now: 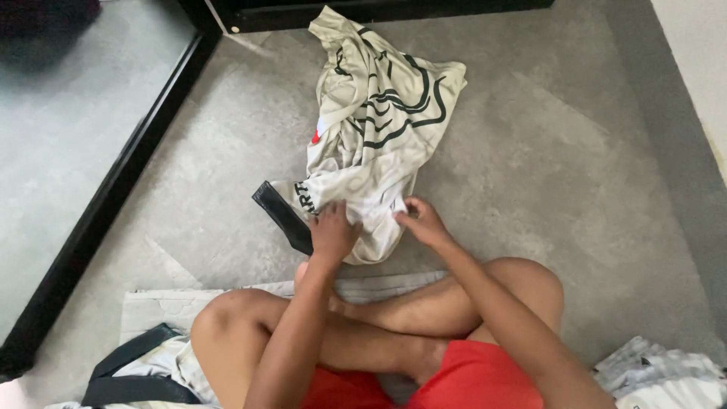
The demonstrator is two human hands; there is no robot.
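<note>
A crumpled cream shirt [375, 125] with black curved lines and a black collar or cuff edge [282, 215] lies on the grey floor [545, 159] in front of my crossed legs. My left hand [332, 231] pinches the shirt's near hem, fingers closed on the fabric. Just to its right, my right hand [421, 221] grips the same hem. The two hands sit close together at the shirt's lower end.
I sit cross-legged in red shorts on a pale mat [163, 307]. A black-and-white garment [136, 371] lies by my left knee and a white patterned cloth [659, 375] at the lower right. A black frame [106, 197] borders the floor on the left.
</note>
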